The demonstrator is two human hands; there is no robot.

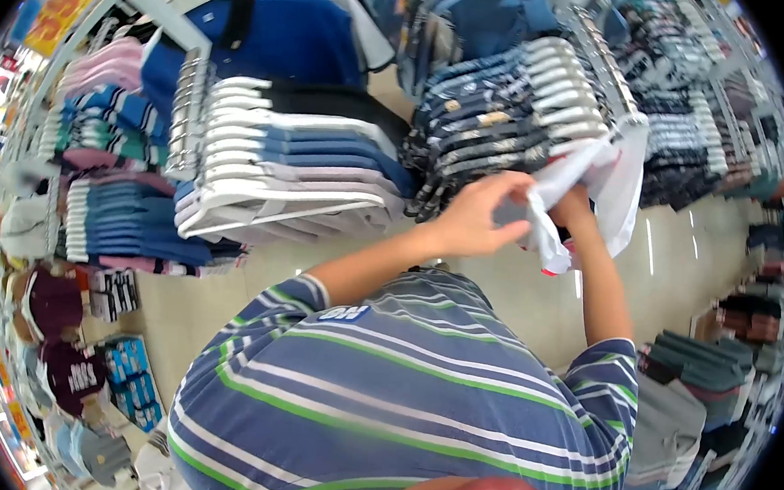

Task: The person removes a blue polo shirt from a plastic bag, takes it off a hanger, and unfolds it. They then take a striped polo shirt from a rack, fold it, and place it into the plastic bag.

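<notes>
A white plastic bag point(616, 184) with a bit of red on it hangs at the front end of a clothes rack, its mouth turned toward me. My right hand point(574, 209) reaches into the bag, and its fingers are hidden inside. Beside the bag's left edge is my left hand point(479, 213), thumb and fingers apart, fingertips right at the plastic. Dark patterned garments point(484, 132) on white hangers hang just behind my left hand.
Left of my hands, blue, black and pale garments point(326, 152) hang on white hangers from a metal rail point(189, 114). More patterned clothes point(685, 144) hang at the right. Folded grey clothes point(668, 423) lie low right. Pale floor point(315, 280) shows between the racks. A person point(30, 221) is at far left.
</notes>
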